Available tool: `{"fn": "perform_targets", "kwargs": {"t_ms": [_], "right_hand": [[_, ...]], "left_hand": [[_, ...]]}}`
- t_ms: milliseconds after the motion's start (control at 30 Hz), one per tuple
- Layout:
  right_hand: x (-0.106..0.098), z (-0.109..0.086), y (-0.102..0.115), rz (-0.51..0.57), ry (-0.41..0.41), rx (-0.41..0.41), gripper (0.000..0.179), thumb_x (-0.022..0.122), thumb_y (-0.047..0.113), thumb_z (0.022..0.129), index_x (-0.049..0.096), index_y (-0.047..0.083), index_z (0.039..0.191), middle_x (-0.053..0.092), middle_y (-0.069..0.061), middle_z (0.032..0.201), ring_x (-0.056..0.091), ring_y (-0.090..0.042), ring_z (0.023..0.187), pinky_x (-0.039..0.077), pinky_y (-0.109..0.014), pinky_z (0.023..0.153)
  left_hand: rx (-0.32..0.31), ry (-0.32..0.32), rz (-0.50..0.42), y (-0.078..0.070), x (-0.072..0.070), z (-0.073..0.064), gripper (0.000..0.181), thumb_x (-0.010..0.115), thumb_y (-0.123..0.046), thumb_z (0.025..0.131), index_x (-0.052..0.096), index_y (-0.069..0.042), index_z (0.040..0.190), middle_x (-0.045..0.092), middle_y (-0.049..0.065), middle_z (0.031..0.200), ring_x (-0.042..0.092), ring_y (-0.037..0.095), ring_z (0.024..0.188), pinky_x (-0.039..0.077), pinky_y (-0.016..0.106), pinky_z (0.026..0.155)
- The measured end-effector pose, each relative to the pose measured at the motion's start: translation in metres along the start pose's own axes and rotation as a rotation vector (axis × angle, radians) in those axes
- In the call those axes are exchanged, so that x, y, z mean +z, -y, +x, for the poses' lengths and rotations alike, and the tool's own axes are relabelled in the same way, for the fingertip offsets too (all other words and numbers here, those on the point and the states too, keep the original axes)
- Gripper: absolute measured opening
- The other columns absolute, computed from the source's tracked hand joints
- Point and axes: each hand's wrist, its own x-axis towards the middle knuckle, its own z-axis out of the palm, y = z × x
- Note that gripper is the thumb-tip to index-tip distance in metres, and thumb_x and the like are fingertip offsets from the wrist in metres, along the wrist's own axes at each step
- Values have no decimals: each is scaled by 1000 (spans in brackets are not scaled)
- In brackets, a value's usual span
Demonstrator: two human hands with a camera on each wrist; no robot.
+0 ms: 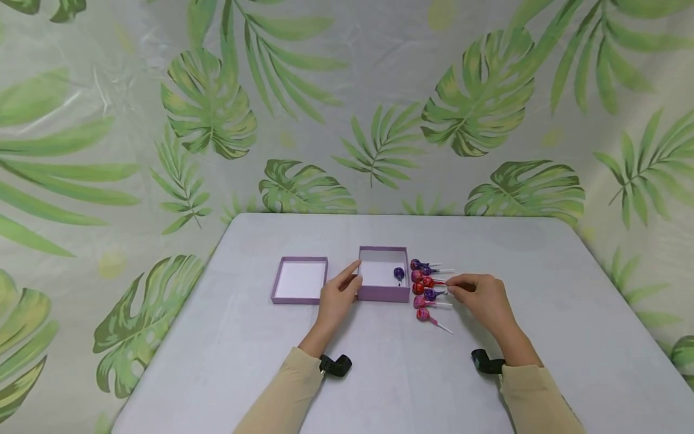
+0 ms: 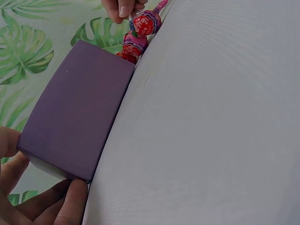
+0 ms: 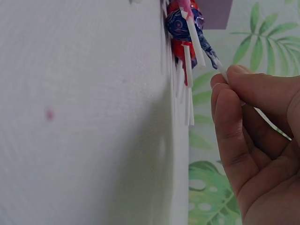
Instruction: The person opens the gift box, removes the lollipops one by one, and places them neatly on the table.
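Observation:
My left hand (image 1: 337, 296) holds the left side of an open purple box (image 1: 384, 293), one finger at its rim and others lower by the corner. A dark purple lollipop (image 1: 399, 273) lies inside, towards the right wall. With thumb and fingertips, my right hand (image 1: 479, 298) pinches the white stick of a purple-wrapped lollipop (image 3: 185, 23). This lollipop's head overlaps its neighbours in the row to the right of the box. That row has red lollipops (image 1: 418, 289), pink lollipops (image 1: 423, 314) and purple lollipops (image 1: 416, 264), most sticks pointing right.
To the left of the box lies a shallow purple lid (image 1: 299, 300) with its white inside facing up. All of it stands on a white-covered table (image 1: 379, 374). Behind the table hangs a leaf-patterned sheet (image 1: 303, 120).

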Motion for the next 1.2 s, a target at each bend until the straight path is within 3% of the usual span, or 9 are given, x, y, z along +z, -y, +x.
{"fn": "perform_targets", "kwargs": {"t_ms": [300, 433, 533, 600, 767, 967, 1200], "right_hand": [[-1, 1, -8, -25, 40, 35, 14, 72, 19, 95, 79, 14, 106, 73, -10, 109, 64, -31, 105, 54, -51, 87], [-3, 2, -9, -31, 84, 58, 15, 72, 15, 95, 79, 13, 108, 72, -12, 111, 63, -33, 106, 52, -52, 89], [-3, 3, -12, -46, 105, 65, 15, 73, 14, 94, 79, 13, 107, 72, -11, 110, 63, -30, 100, 53, -48, 84], [-3, 4, -14, -57, 113, 63, 13, 74, 13, 93, 80, 13, 104, 73, -10, 107, 63, -27, 95, 53, -44, 79], [-3, 4, -17, -88, 132, 57, 9, 76, 11, 90, 80, 13, 98, 72, -9, 102, 62, -24, 88, 53, -41, 75], [-3, 4, -19, -117, 149, 78, 8, 75, 10, 90, 79, 12, 97, 71, -9, 99, 62, -25, 88, 53, -45, 77], [-2, 6, -23, -134, 123, 89, 7, 75, 11, 90, 78, 11, 97, 70, -5, 89, 58, -24, 83, 50, -41, 74]], "left_hand": [[-15, 6, 2, 0, 0, 0, 39, 65, -34, 100, 63, -35, 138, 70, 0, 116, 65, 13, 88, 59, 29, 73], [-18, 14, -8, -24, -4, -8, 39, 64, -26, 101, 63, -24, 140, 70, 6, 117, 65, 14, 91, 60, 36, 76], [-16, 21, -18, -44, -6, -14, 40, 62, -17, 101, 61, -13, 141, 69, 15, 118, 66, 22, 95, 59, 45, 79], [-15, 20, -19, -45, -6, -14, 40, 62, -16, 101, 61, -13, 141, 69, 17, 118, 66, 24, 96, 59, 48, 80], [-29, 18, -18, -31, -3, -8, 40, 62, -15, 101, 61, -13, 141, 69, 18, 119, 66, 24, 95, 58, 51, 80], [-31, 3, -23, -5, 1, 1, 40, 64, -24, 101, 62, -25, 140, 70, 11, 119, 65, 18, 95, 59, 47, 79], [-32, -1, -18, -2, 1, 2, 38, 66, -32, 99, 64, -34, 137, 70, 3, 117, 65, 14, 95, 60, 37, 76]]}}
